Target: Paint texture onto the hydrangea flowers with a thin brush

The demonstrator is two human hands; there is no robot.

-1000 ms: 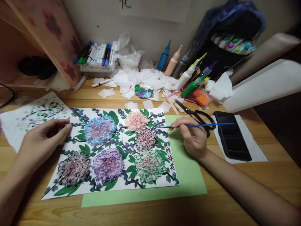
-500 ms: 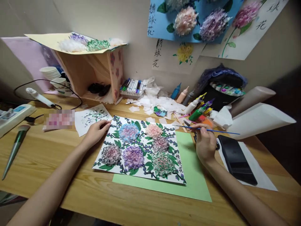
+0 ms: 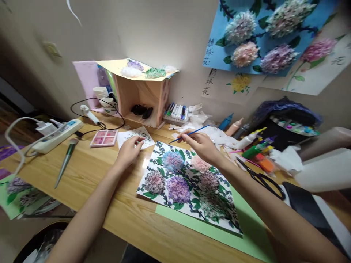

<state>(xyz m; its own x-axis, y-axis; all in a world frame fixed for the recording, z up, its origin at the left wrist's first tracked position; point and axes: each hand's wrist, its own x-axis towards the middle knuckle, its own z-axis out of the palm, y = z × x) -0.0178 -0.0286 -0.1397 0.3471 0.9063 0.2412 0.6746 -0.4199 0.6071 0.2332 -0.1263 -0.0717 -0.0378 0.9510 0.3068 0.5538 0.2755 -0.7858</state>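
Right hand (image 3: 201, 144) pinching a thin blue paintbrush (image 3: 189, 134) above the flower painting's far edge; left hand (image 3: 128, 150) resting on a speckled scrap sheet (image 3: 137, 136).

Left fingers lie loosely curled, tips on the sheet; whether they grip it is unclear. The brush tip is too small to make out. The flower painting (image 3: 186, 184) lies on the desk (image 3: 90, 175) over green paper (image 3: 246, 237), showing 6 tufted blooms in blue, pink, purple and green amid dark leafy vines; its near right corner sits shadowed under the right forearm. Black scissors (image 3: 260, 177) lie well right.
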